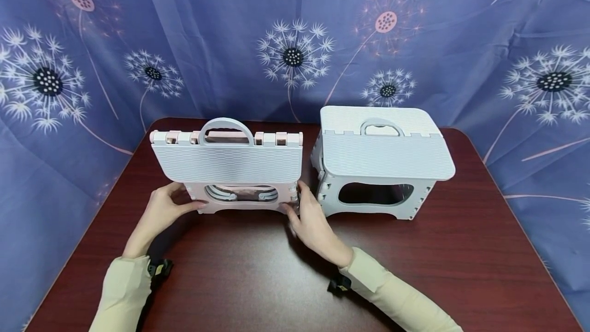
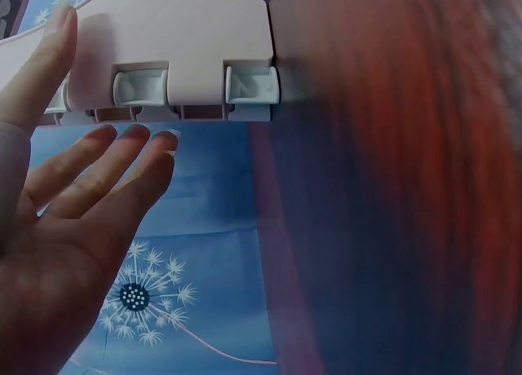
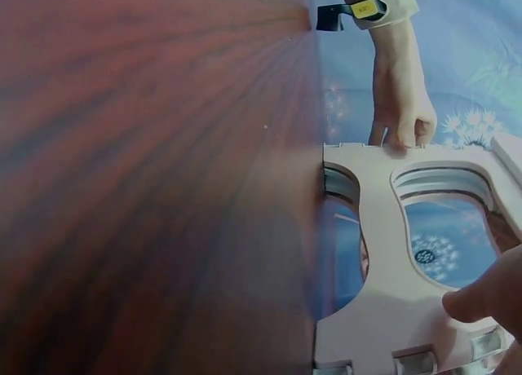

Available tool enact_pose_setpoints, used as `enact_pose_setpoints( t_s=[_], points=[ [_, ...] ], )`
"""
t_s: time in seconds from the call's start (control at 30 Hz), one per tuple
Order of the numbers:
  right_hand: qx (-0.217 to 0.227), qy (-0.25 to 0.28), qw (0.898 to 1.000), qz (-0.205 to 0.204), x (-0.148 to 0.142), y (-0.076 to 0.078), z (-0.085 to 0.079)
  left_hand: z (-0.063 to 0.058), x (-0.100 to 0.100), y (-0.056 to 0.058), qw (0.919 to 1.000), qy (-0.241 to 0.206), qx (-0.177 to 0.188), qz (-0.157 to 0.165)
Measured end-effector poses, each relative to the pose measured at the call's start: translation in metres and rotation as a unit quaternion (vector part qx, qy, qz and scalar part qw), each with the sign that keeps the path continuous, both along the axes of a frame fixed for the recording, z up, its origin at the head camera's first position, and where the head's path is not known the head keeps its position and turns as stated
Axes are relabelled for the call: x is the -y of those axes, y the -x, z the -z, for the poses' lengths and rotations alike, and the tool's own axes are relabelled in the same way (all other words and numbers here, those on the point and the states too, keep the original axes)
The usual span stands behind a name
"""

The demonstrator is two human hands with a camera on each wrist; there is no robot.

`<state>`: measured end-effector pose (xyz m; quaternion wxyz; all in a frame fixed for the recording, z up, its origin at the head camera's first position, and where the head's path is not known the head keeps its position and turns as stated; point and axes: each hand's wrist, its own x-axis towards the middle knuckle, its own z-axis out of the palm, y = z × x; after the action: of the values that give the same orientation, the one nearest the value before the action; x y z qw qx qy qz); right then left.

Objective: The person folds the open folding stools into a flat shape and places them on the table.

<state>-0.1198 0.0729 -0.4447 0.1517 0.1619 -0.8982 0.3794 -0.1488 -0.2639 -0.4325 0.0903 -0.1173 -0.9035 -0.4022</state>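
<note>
A pale pink and white folding stool (image 1: 232, 163) stands on the left of the table, partly folded. The front half of its seat slopes down from a raised hinge line, with the carry handle (image 1: 226, 126) on top. My left hand (image 1: 161, 214) holds the left edge of the front leg panel (image 2: 196, 33); its thumb lies on the panel, and its fingers are spread beside the side hinges. At the other end, my right hand (image 1: 313, 219) grips the right edge, the thumb on the panel face (image 3: 400, 310). Its other fingers are partly hidden.
A second, white folding stool (image 1: 384, 155) stands unfolded close to the right of the first, with a narrow gap between them. Both are on a dark red-brown wooden table (image 1: 239, 281). A blue dandelion-print cloth (image 1: 221, 40) hangs behind and at the sides.
</note>
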Motion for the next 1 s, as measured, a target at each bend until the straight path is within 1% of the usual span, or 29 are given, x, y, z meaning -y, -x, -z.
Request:
enact_pose_setpoints(
  t_s=[0.13, 0.43, 0.63, 0.83, 1.0],
  points=[
    [0.034, 0.011, 0.999, -0.010, 0.000, 0.002, 0.002, 0.002, -0.001, 0.003, 0.9999, 0.002, 0.000, 0.015],
    [0.066, 0.033, 0.997, -0.028, 0.000, 0.008, 0.003, 0.004, -0.003, 0.006, 0.9993, -0.011, 0.008, 0.035],
    [0.088, 0.058, 0.994, -0.027, 0.000, 0.010, 0.003, 0.004, -0.004, 0.005, 0.9992, -0.012, 0.011, 0.038],
    [0.092, 0.076, 0.992, -0.032, 0.001, 0.013, 0.005, 0.006, -0.003, 0.006, 0.9988, -0.022, 0.014, 0.042],
    [0.091, 0.076, 0.992, -0.032, 0.001, 0.014, 0.007, 0.006, -0.004, 0.007, 0.9985, -0.028, 0.013, 0.046]
  ],
)
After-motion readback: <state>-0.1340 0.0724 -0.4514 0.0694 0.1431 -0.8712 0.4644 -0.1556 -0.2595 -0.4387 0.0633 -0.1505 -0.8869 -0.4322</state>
